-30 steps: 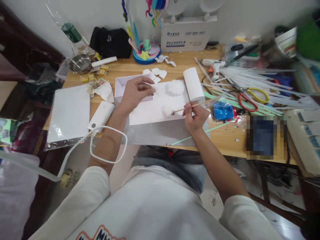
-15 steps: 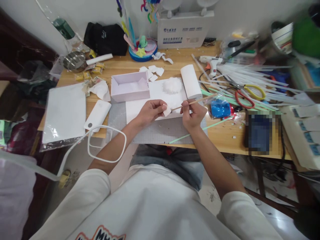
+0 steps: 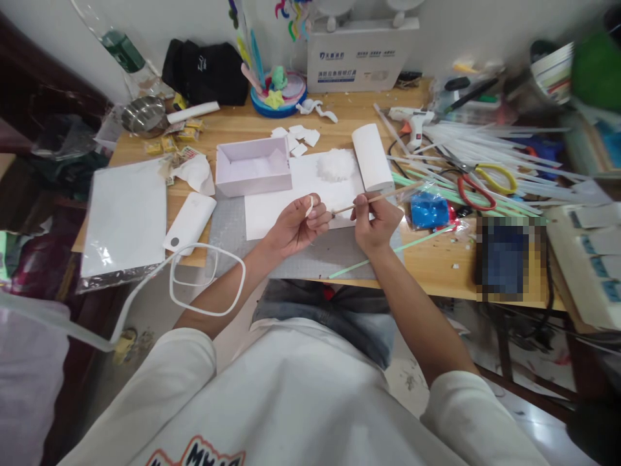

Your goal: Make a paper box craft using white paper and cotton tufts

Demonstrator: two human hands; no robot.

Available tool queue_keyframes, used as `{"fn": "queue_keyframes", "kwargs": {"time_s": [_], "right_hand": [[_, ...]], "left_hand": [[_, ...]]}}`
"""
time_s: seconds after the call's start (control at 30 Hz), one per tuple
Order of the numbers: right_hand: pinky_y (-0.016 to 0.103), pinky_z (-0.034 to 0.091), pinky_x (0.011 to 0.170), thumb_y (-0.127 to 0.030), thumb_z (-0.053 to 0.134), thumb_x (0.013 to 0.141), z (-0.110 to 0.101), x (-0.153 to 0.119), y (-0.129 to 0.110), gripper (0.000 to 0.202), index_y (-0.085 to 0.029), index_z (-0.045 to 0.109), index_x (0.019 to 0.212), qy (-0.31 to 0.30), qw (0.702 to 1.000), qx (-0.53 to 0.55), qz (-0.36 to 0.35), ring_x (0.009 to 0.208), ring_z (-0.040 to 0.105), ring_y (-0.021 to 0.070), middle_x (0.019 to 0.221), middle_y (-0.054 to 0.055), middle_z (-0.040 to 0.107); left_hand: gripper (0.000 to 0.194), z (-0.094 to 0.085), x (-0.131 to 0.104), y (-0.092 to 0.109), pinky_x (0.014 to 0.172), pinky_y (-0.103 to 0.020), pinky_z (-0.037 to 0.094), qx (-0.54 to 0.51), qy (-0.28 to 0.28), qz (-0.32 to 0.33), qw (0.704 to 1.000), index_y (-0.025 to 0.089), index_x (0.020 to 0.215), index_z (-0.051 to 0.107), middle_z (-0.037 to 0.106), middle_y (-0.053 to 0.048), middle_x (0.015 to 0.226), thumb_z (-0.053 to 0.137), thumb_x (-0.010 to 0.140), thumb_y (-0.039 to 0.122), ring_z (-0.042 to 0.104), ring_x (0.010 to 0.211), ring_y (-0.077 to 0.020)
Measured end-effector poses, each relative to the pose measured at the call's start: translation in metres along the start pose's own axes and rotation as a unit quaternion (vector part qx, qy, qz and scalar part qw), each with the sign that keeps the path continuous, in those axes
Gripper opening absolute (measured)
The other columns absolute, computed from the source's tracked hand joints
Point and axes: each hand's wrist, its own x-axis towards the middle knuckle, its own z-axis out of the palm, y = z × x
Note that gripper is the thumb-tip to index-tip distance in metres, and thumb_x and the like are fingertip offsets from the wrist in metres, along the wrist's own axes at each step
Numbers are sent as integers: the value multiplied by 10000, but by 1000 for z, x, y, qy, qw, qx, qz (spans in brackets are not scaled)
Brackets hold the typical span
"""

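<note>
In my left hand (image 3: pixel 301 223), closed fingers pinch a small white piece (image 3: pixel 309 206), mostly hidden by the fingers; it looks like paper or tissue. My right hand (image 3: pixel 374 220) grips a thin wooden stick (image 3: pixel 347 208) whose dark tip points left, close to the left fingertips. Both hands hover over a white sheet (image 3: pixel 262 217) lying on a grey cutting mat (image 3: pixel 310 259). Beyond them a fluffy white tuft (image 3: pixel 336 165) rests on the sheet, beside a curved white roll (image 3: pixel 371 157). Left of it stands a pale lilac open box (image 3: pixel 253 184).
A white device (image 3: pixel 189 222) with a looped cable lies left, near a plastic-wrapped sheet pack (image 3: pixel 123 217). On the right are a glue gun (image 3: pixel 412 123), yellow-and-red-handled pliers (image 3: pixel 495 178), many white sticks (image 3: pixel 485 145) and a blue packet (image 3: pixel 429 212). White scraps (image 3: pixel 305 134) lie behind the box.
My left hand has turned and curled its fingers, so the white piece has swung from the fingertips' right side to up between thumb and finger. The right hand and stick have barely moved.
</note>
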Motion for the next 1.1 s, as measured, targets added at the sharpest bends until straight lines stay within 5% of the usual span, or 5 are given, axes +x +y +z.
{"fn": "queue_keyframes", "kwargs": {"time_s": [0.53, 0.7, 0.77, 0.87, 1.1], "right_hand": [[300, 403, 570, -398, 501, 994, -3, -1, -1, 342, -223, 649, 740, -8, 1000, 2, 3, 502, 569, 131, 537, -17, 600], [346, 476, 723, -436, 551, 970, -3, 9, -7, 375, -229, 617, 664, 106, 990, 98, 7, 739, 605, 171, 699, 24, 598], [325, 480, 653, -460, 573, 956, -3, 17, -13, 367, -229, 597, 672, 134, 960, 232, 79, 689, 587, 151, 711, 12, 565], [227, 263, 409, -472, 695, 875, -6, 29, -26, 269, -230, 635, 773, 34, 883, 412, 224, 429, 350, 65, 587, -66, 425], [195, 96, 359, -512, 878, 655, -11, 42, -44, 409, -206, 614, 722, -124, 789, 463, 384, 391, 167, 4, 531, -103, 399]], "left_hand": [[316, 8, 0, -3, 526, -149, 407, 44, 28, 18, 999, 174, 720, 517, 416, 53, 618, 708, 939, 300, 431, 536, -40], [323, 9, 15, 4, 538, -154, 407, 116, 52, 77, 989, 171, 700, 520, 420, 53, 615, 680, 959, 282, 449, 549, -40], [278, 9, 27, 10, 549, -156, 409, 164, 46, 120, 978, 170, 725, 560, 432, 57, 614, 696, 945, 271, 465, 554, -37], [253, 11, 46, 16, 572, -156, 425, 245, 57, 160, 955, 169, 739, 589, 457, 64, 638, 754, 892, 283, 481, 553, -23], [381, -2, 69, 7, 588, -170, 437, 365, 46, 201, 908, 176, 754, 627, 536, 54, 671, 832, 768, 497, 510, 585, -33]]}}
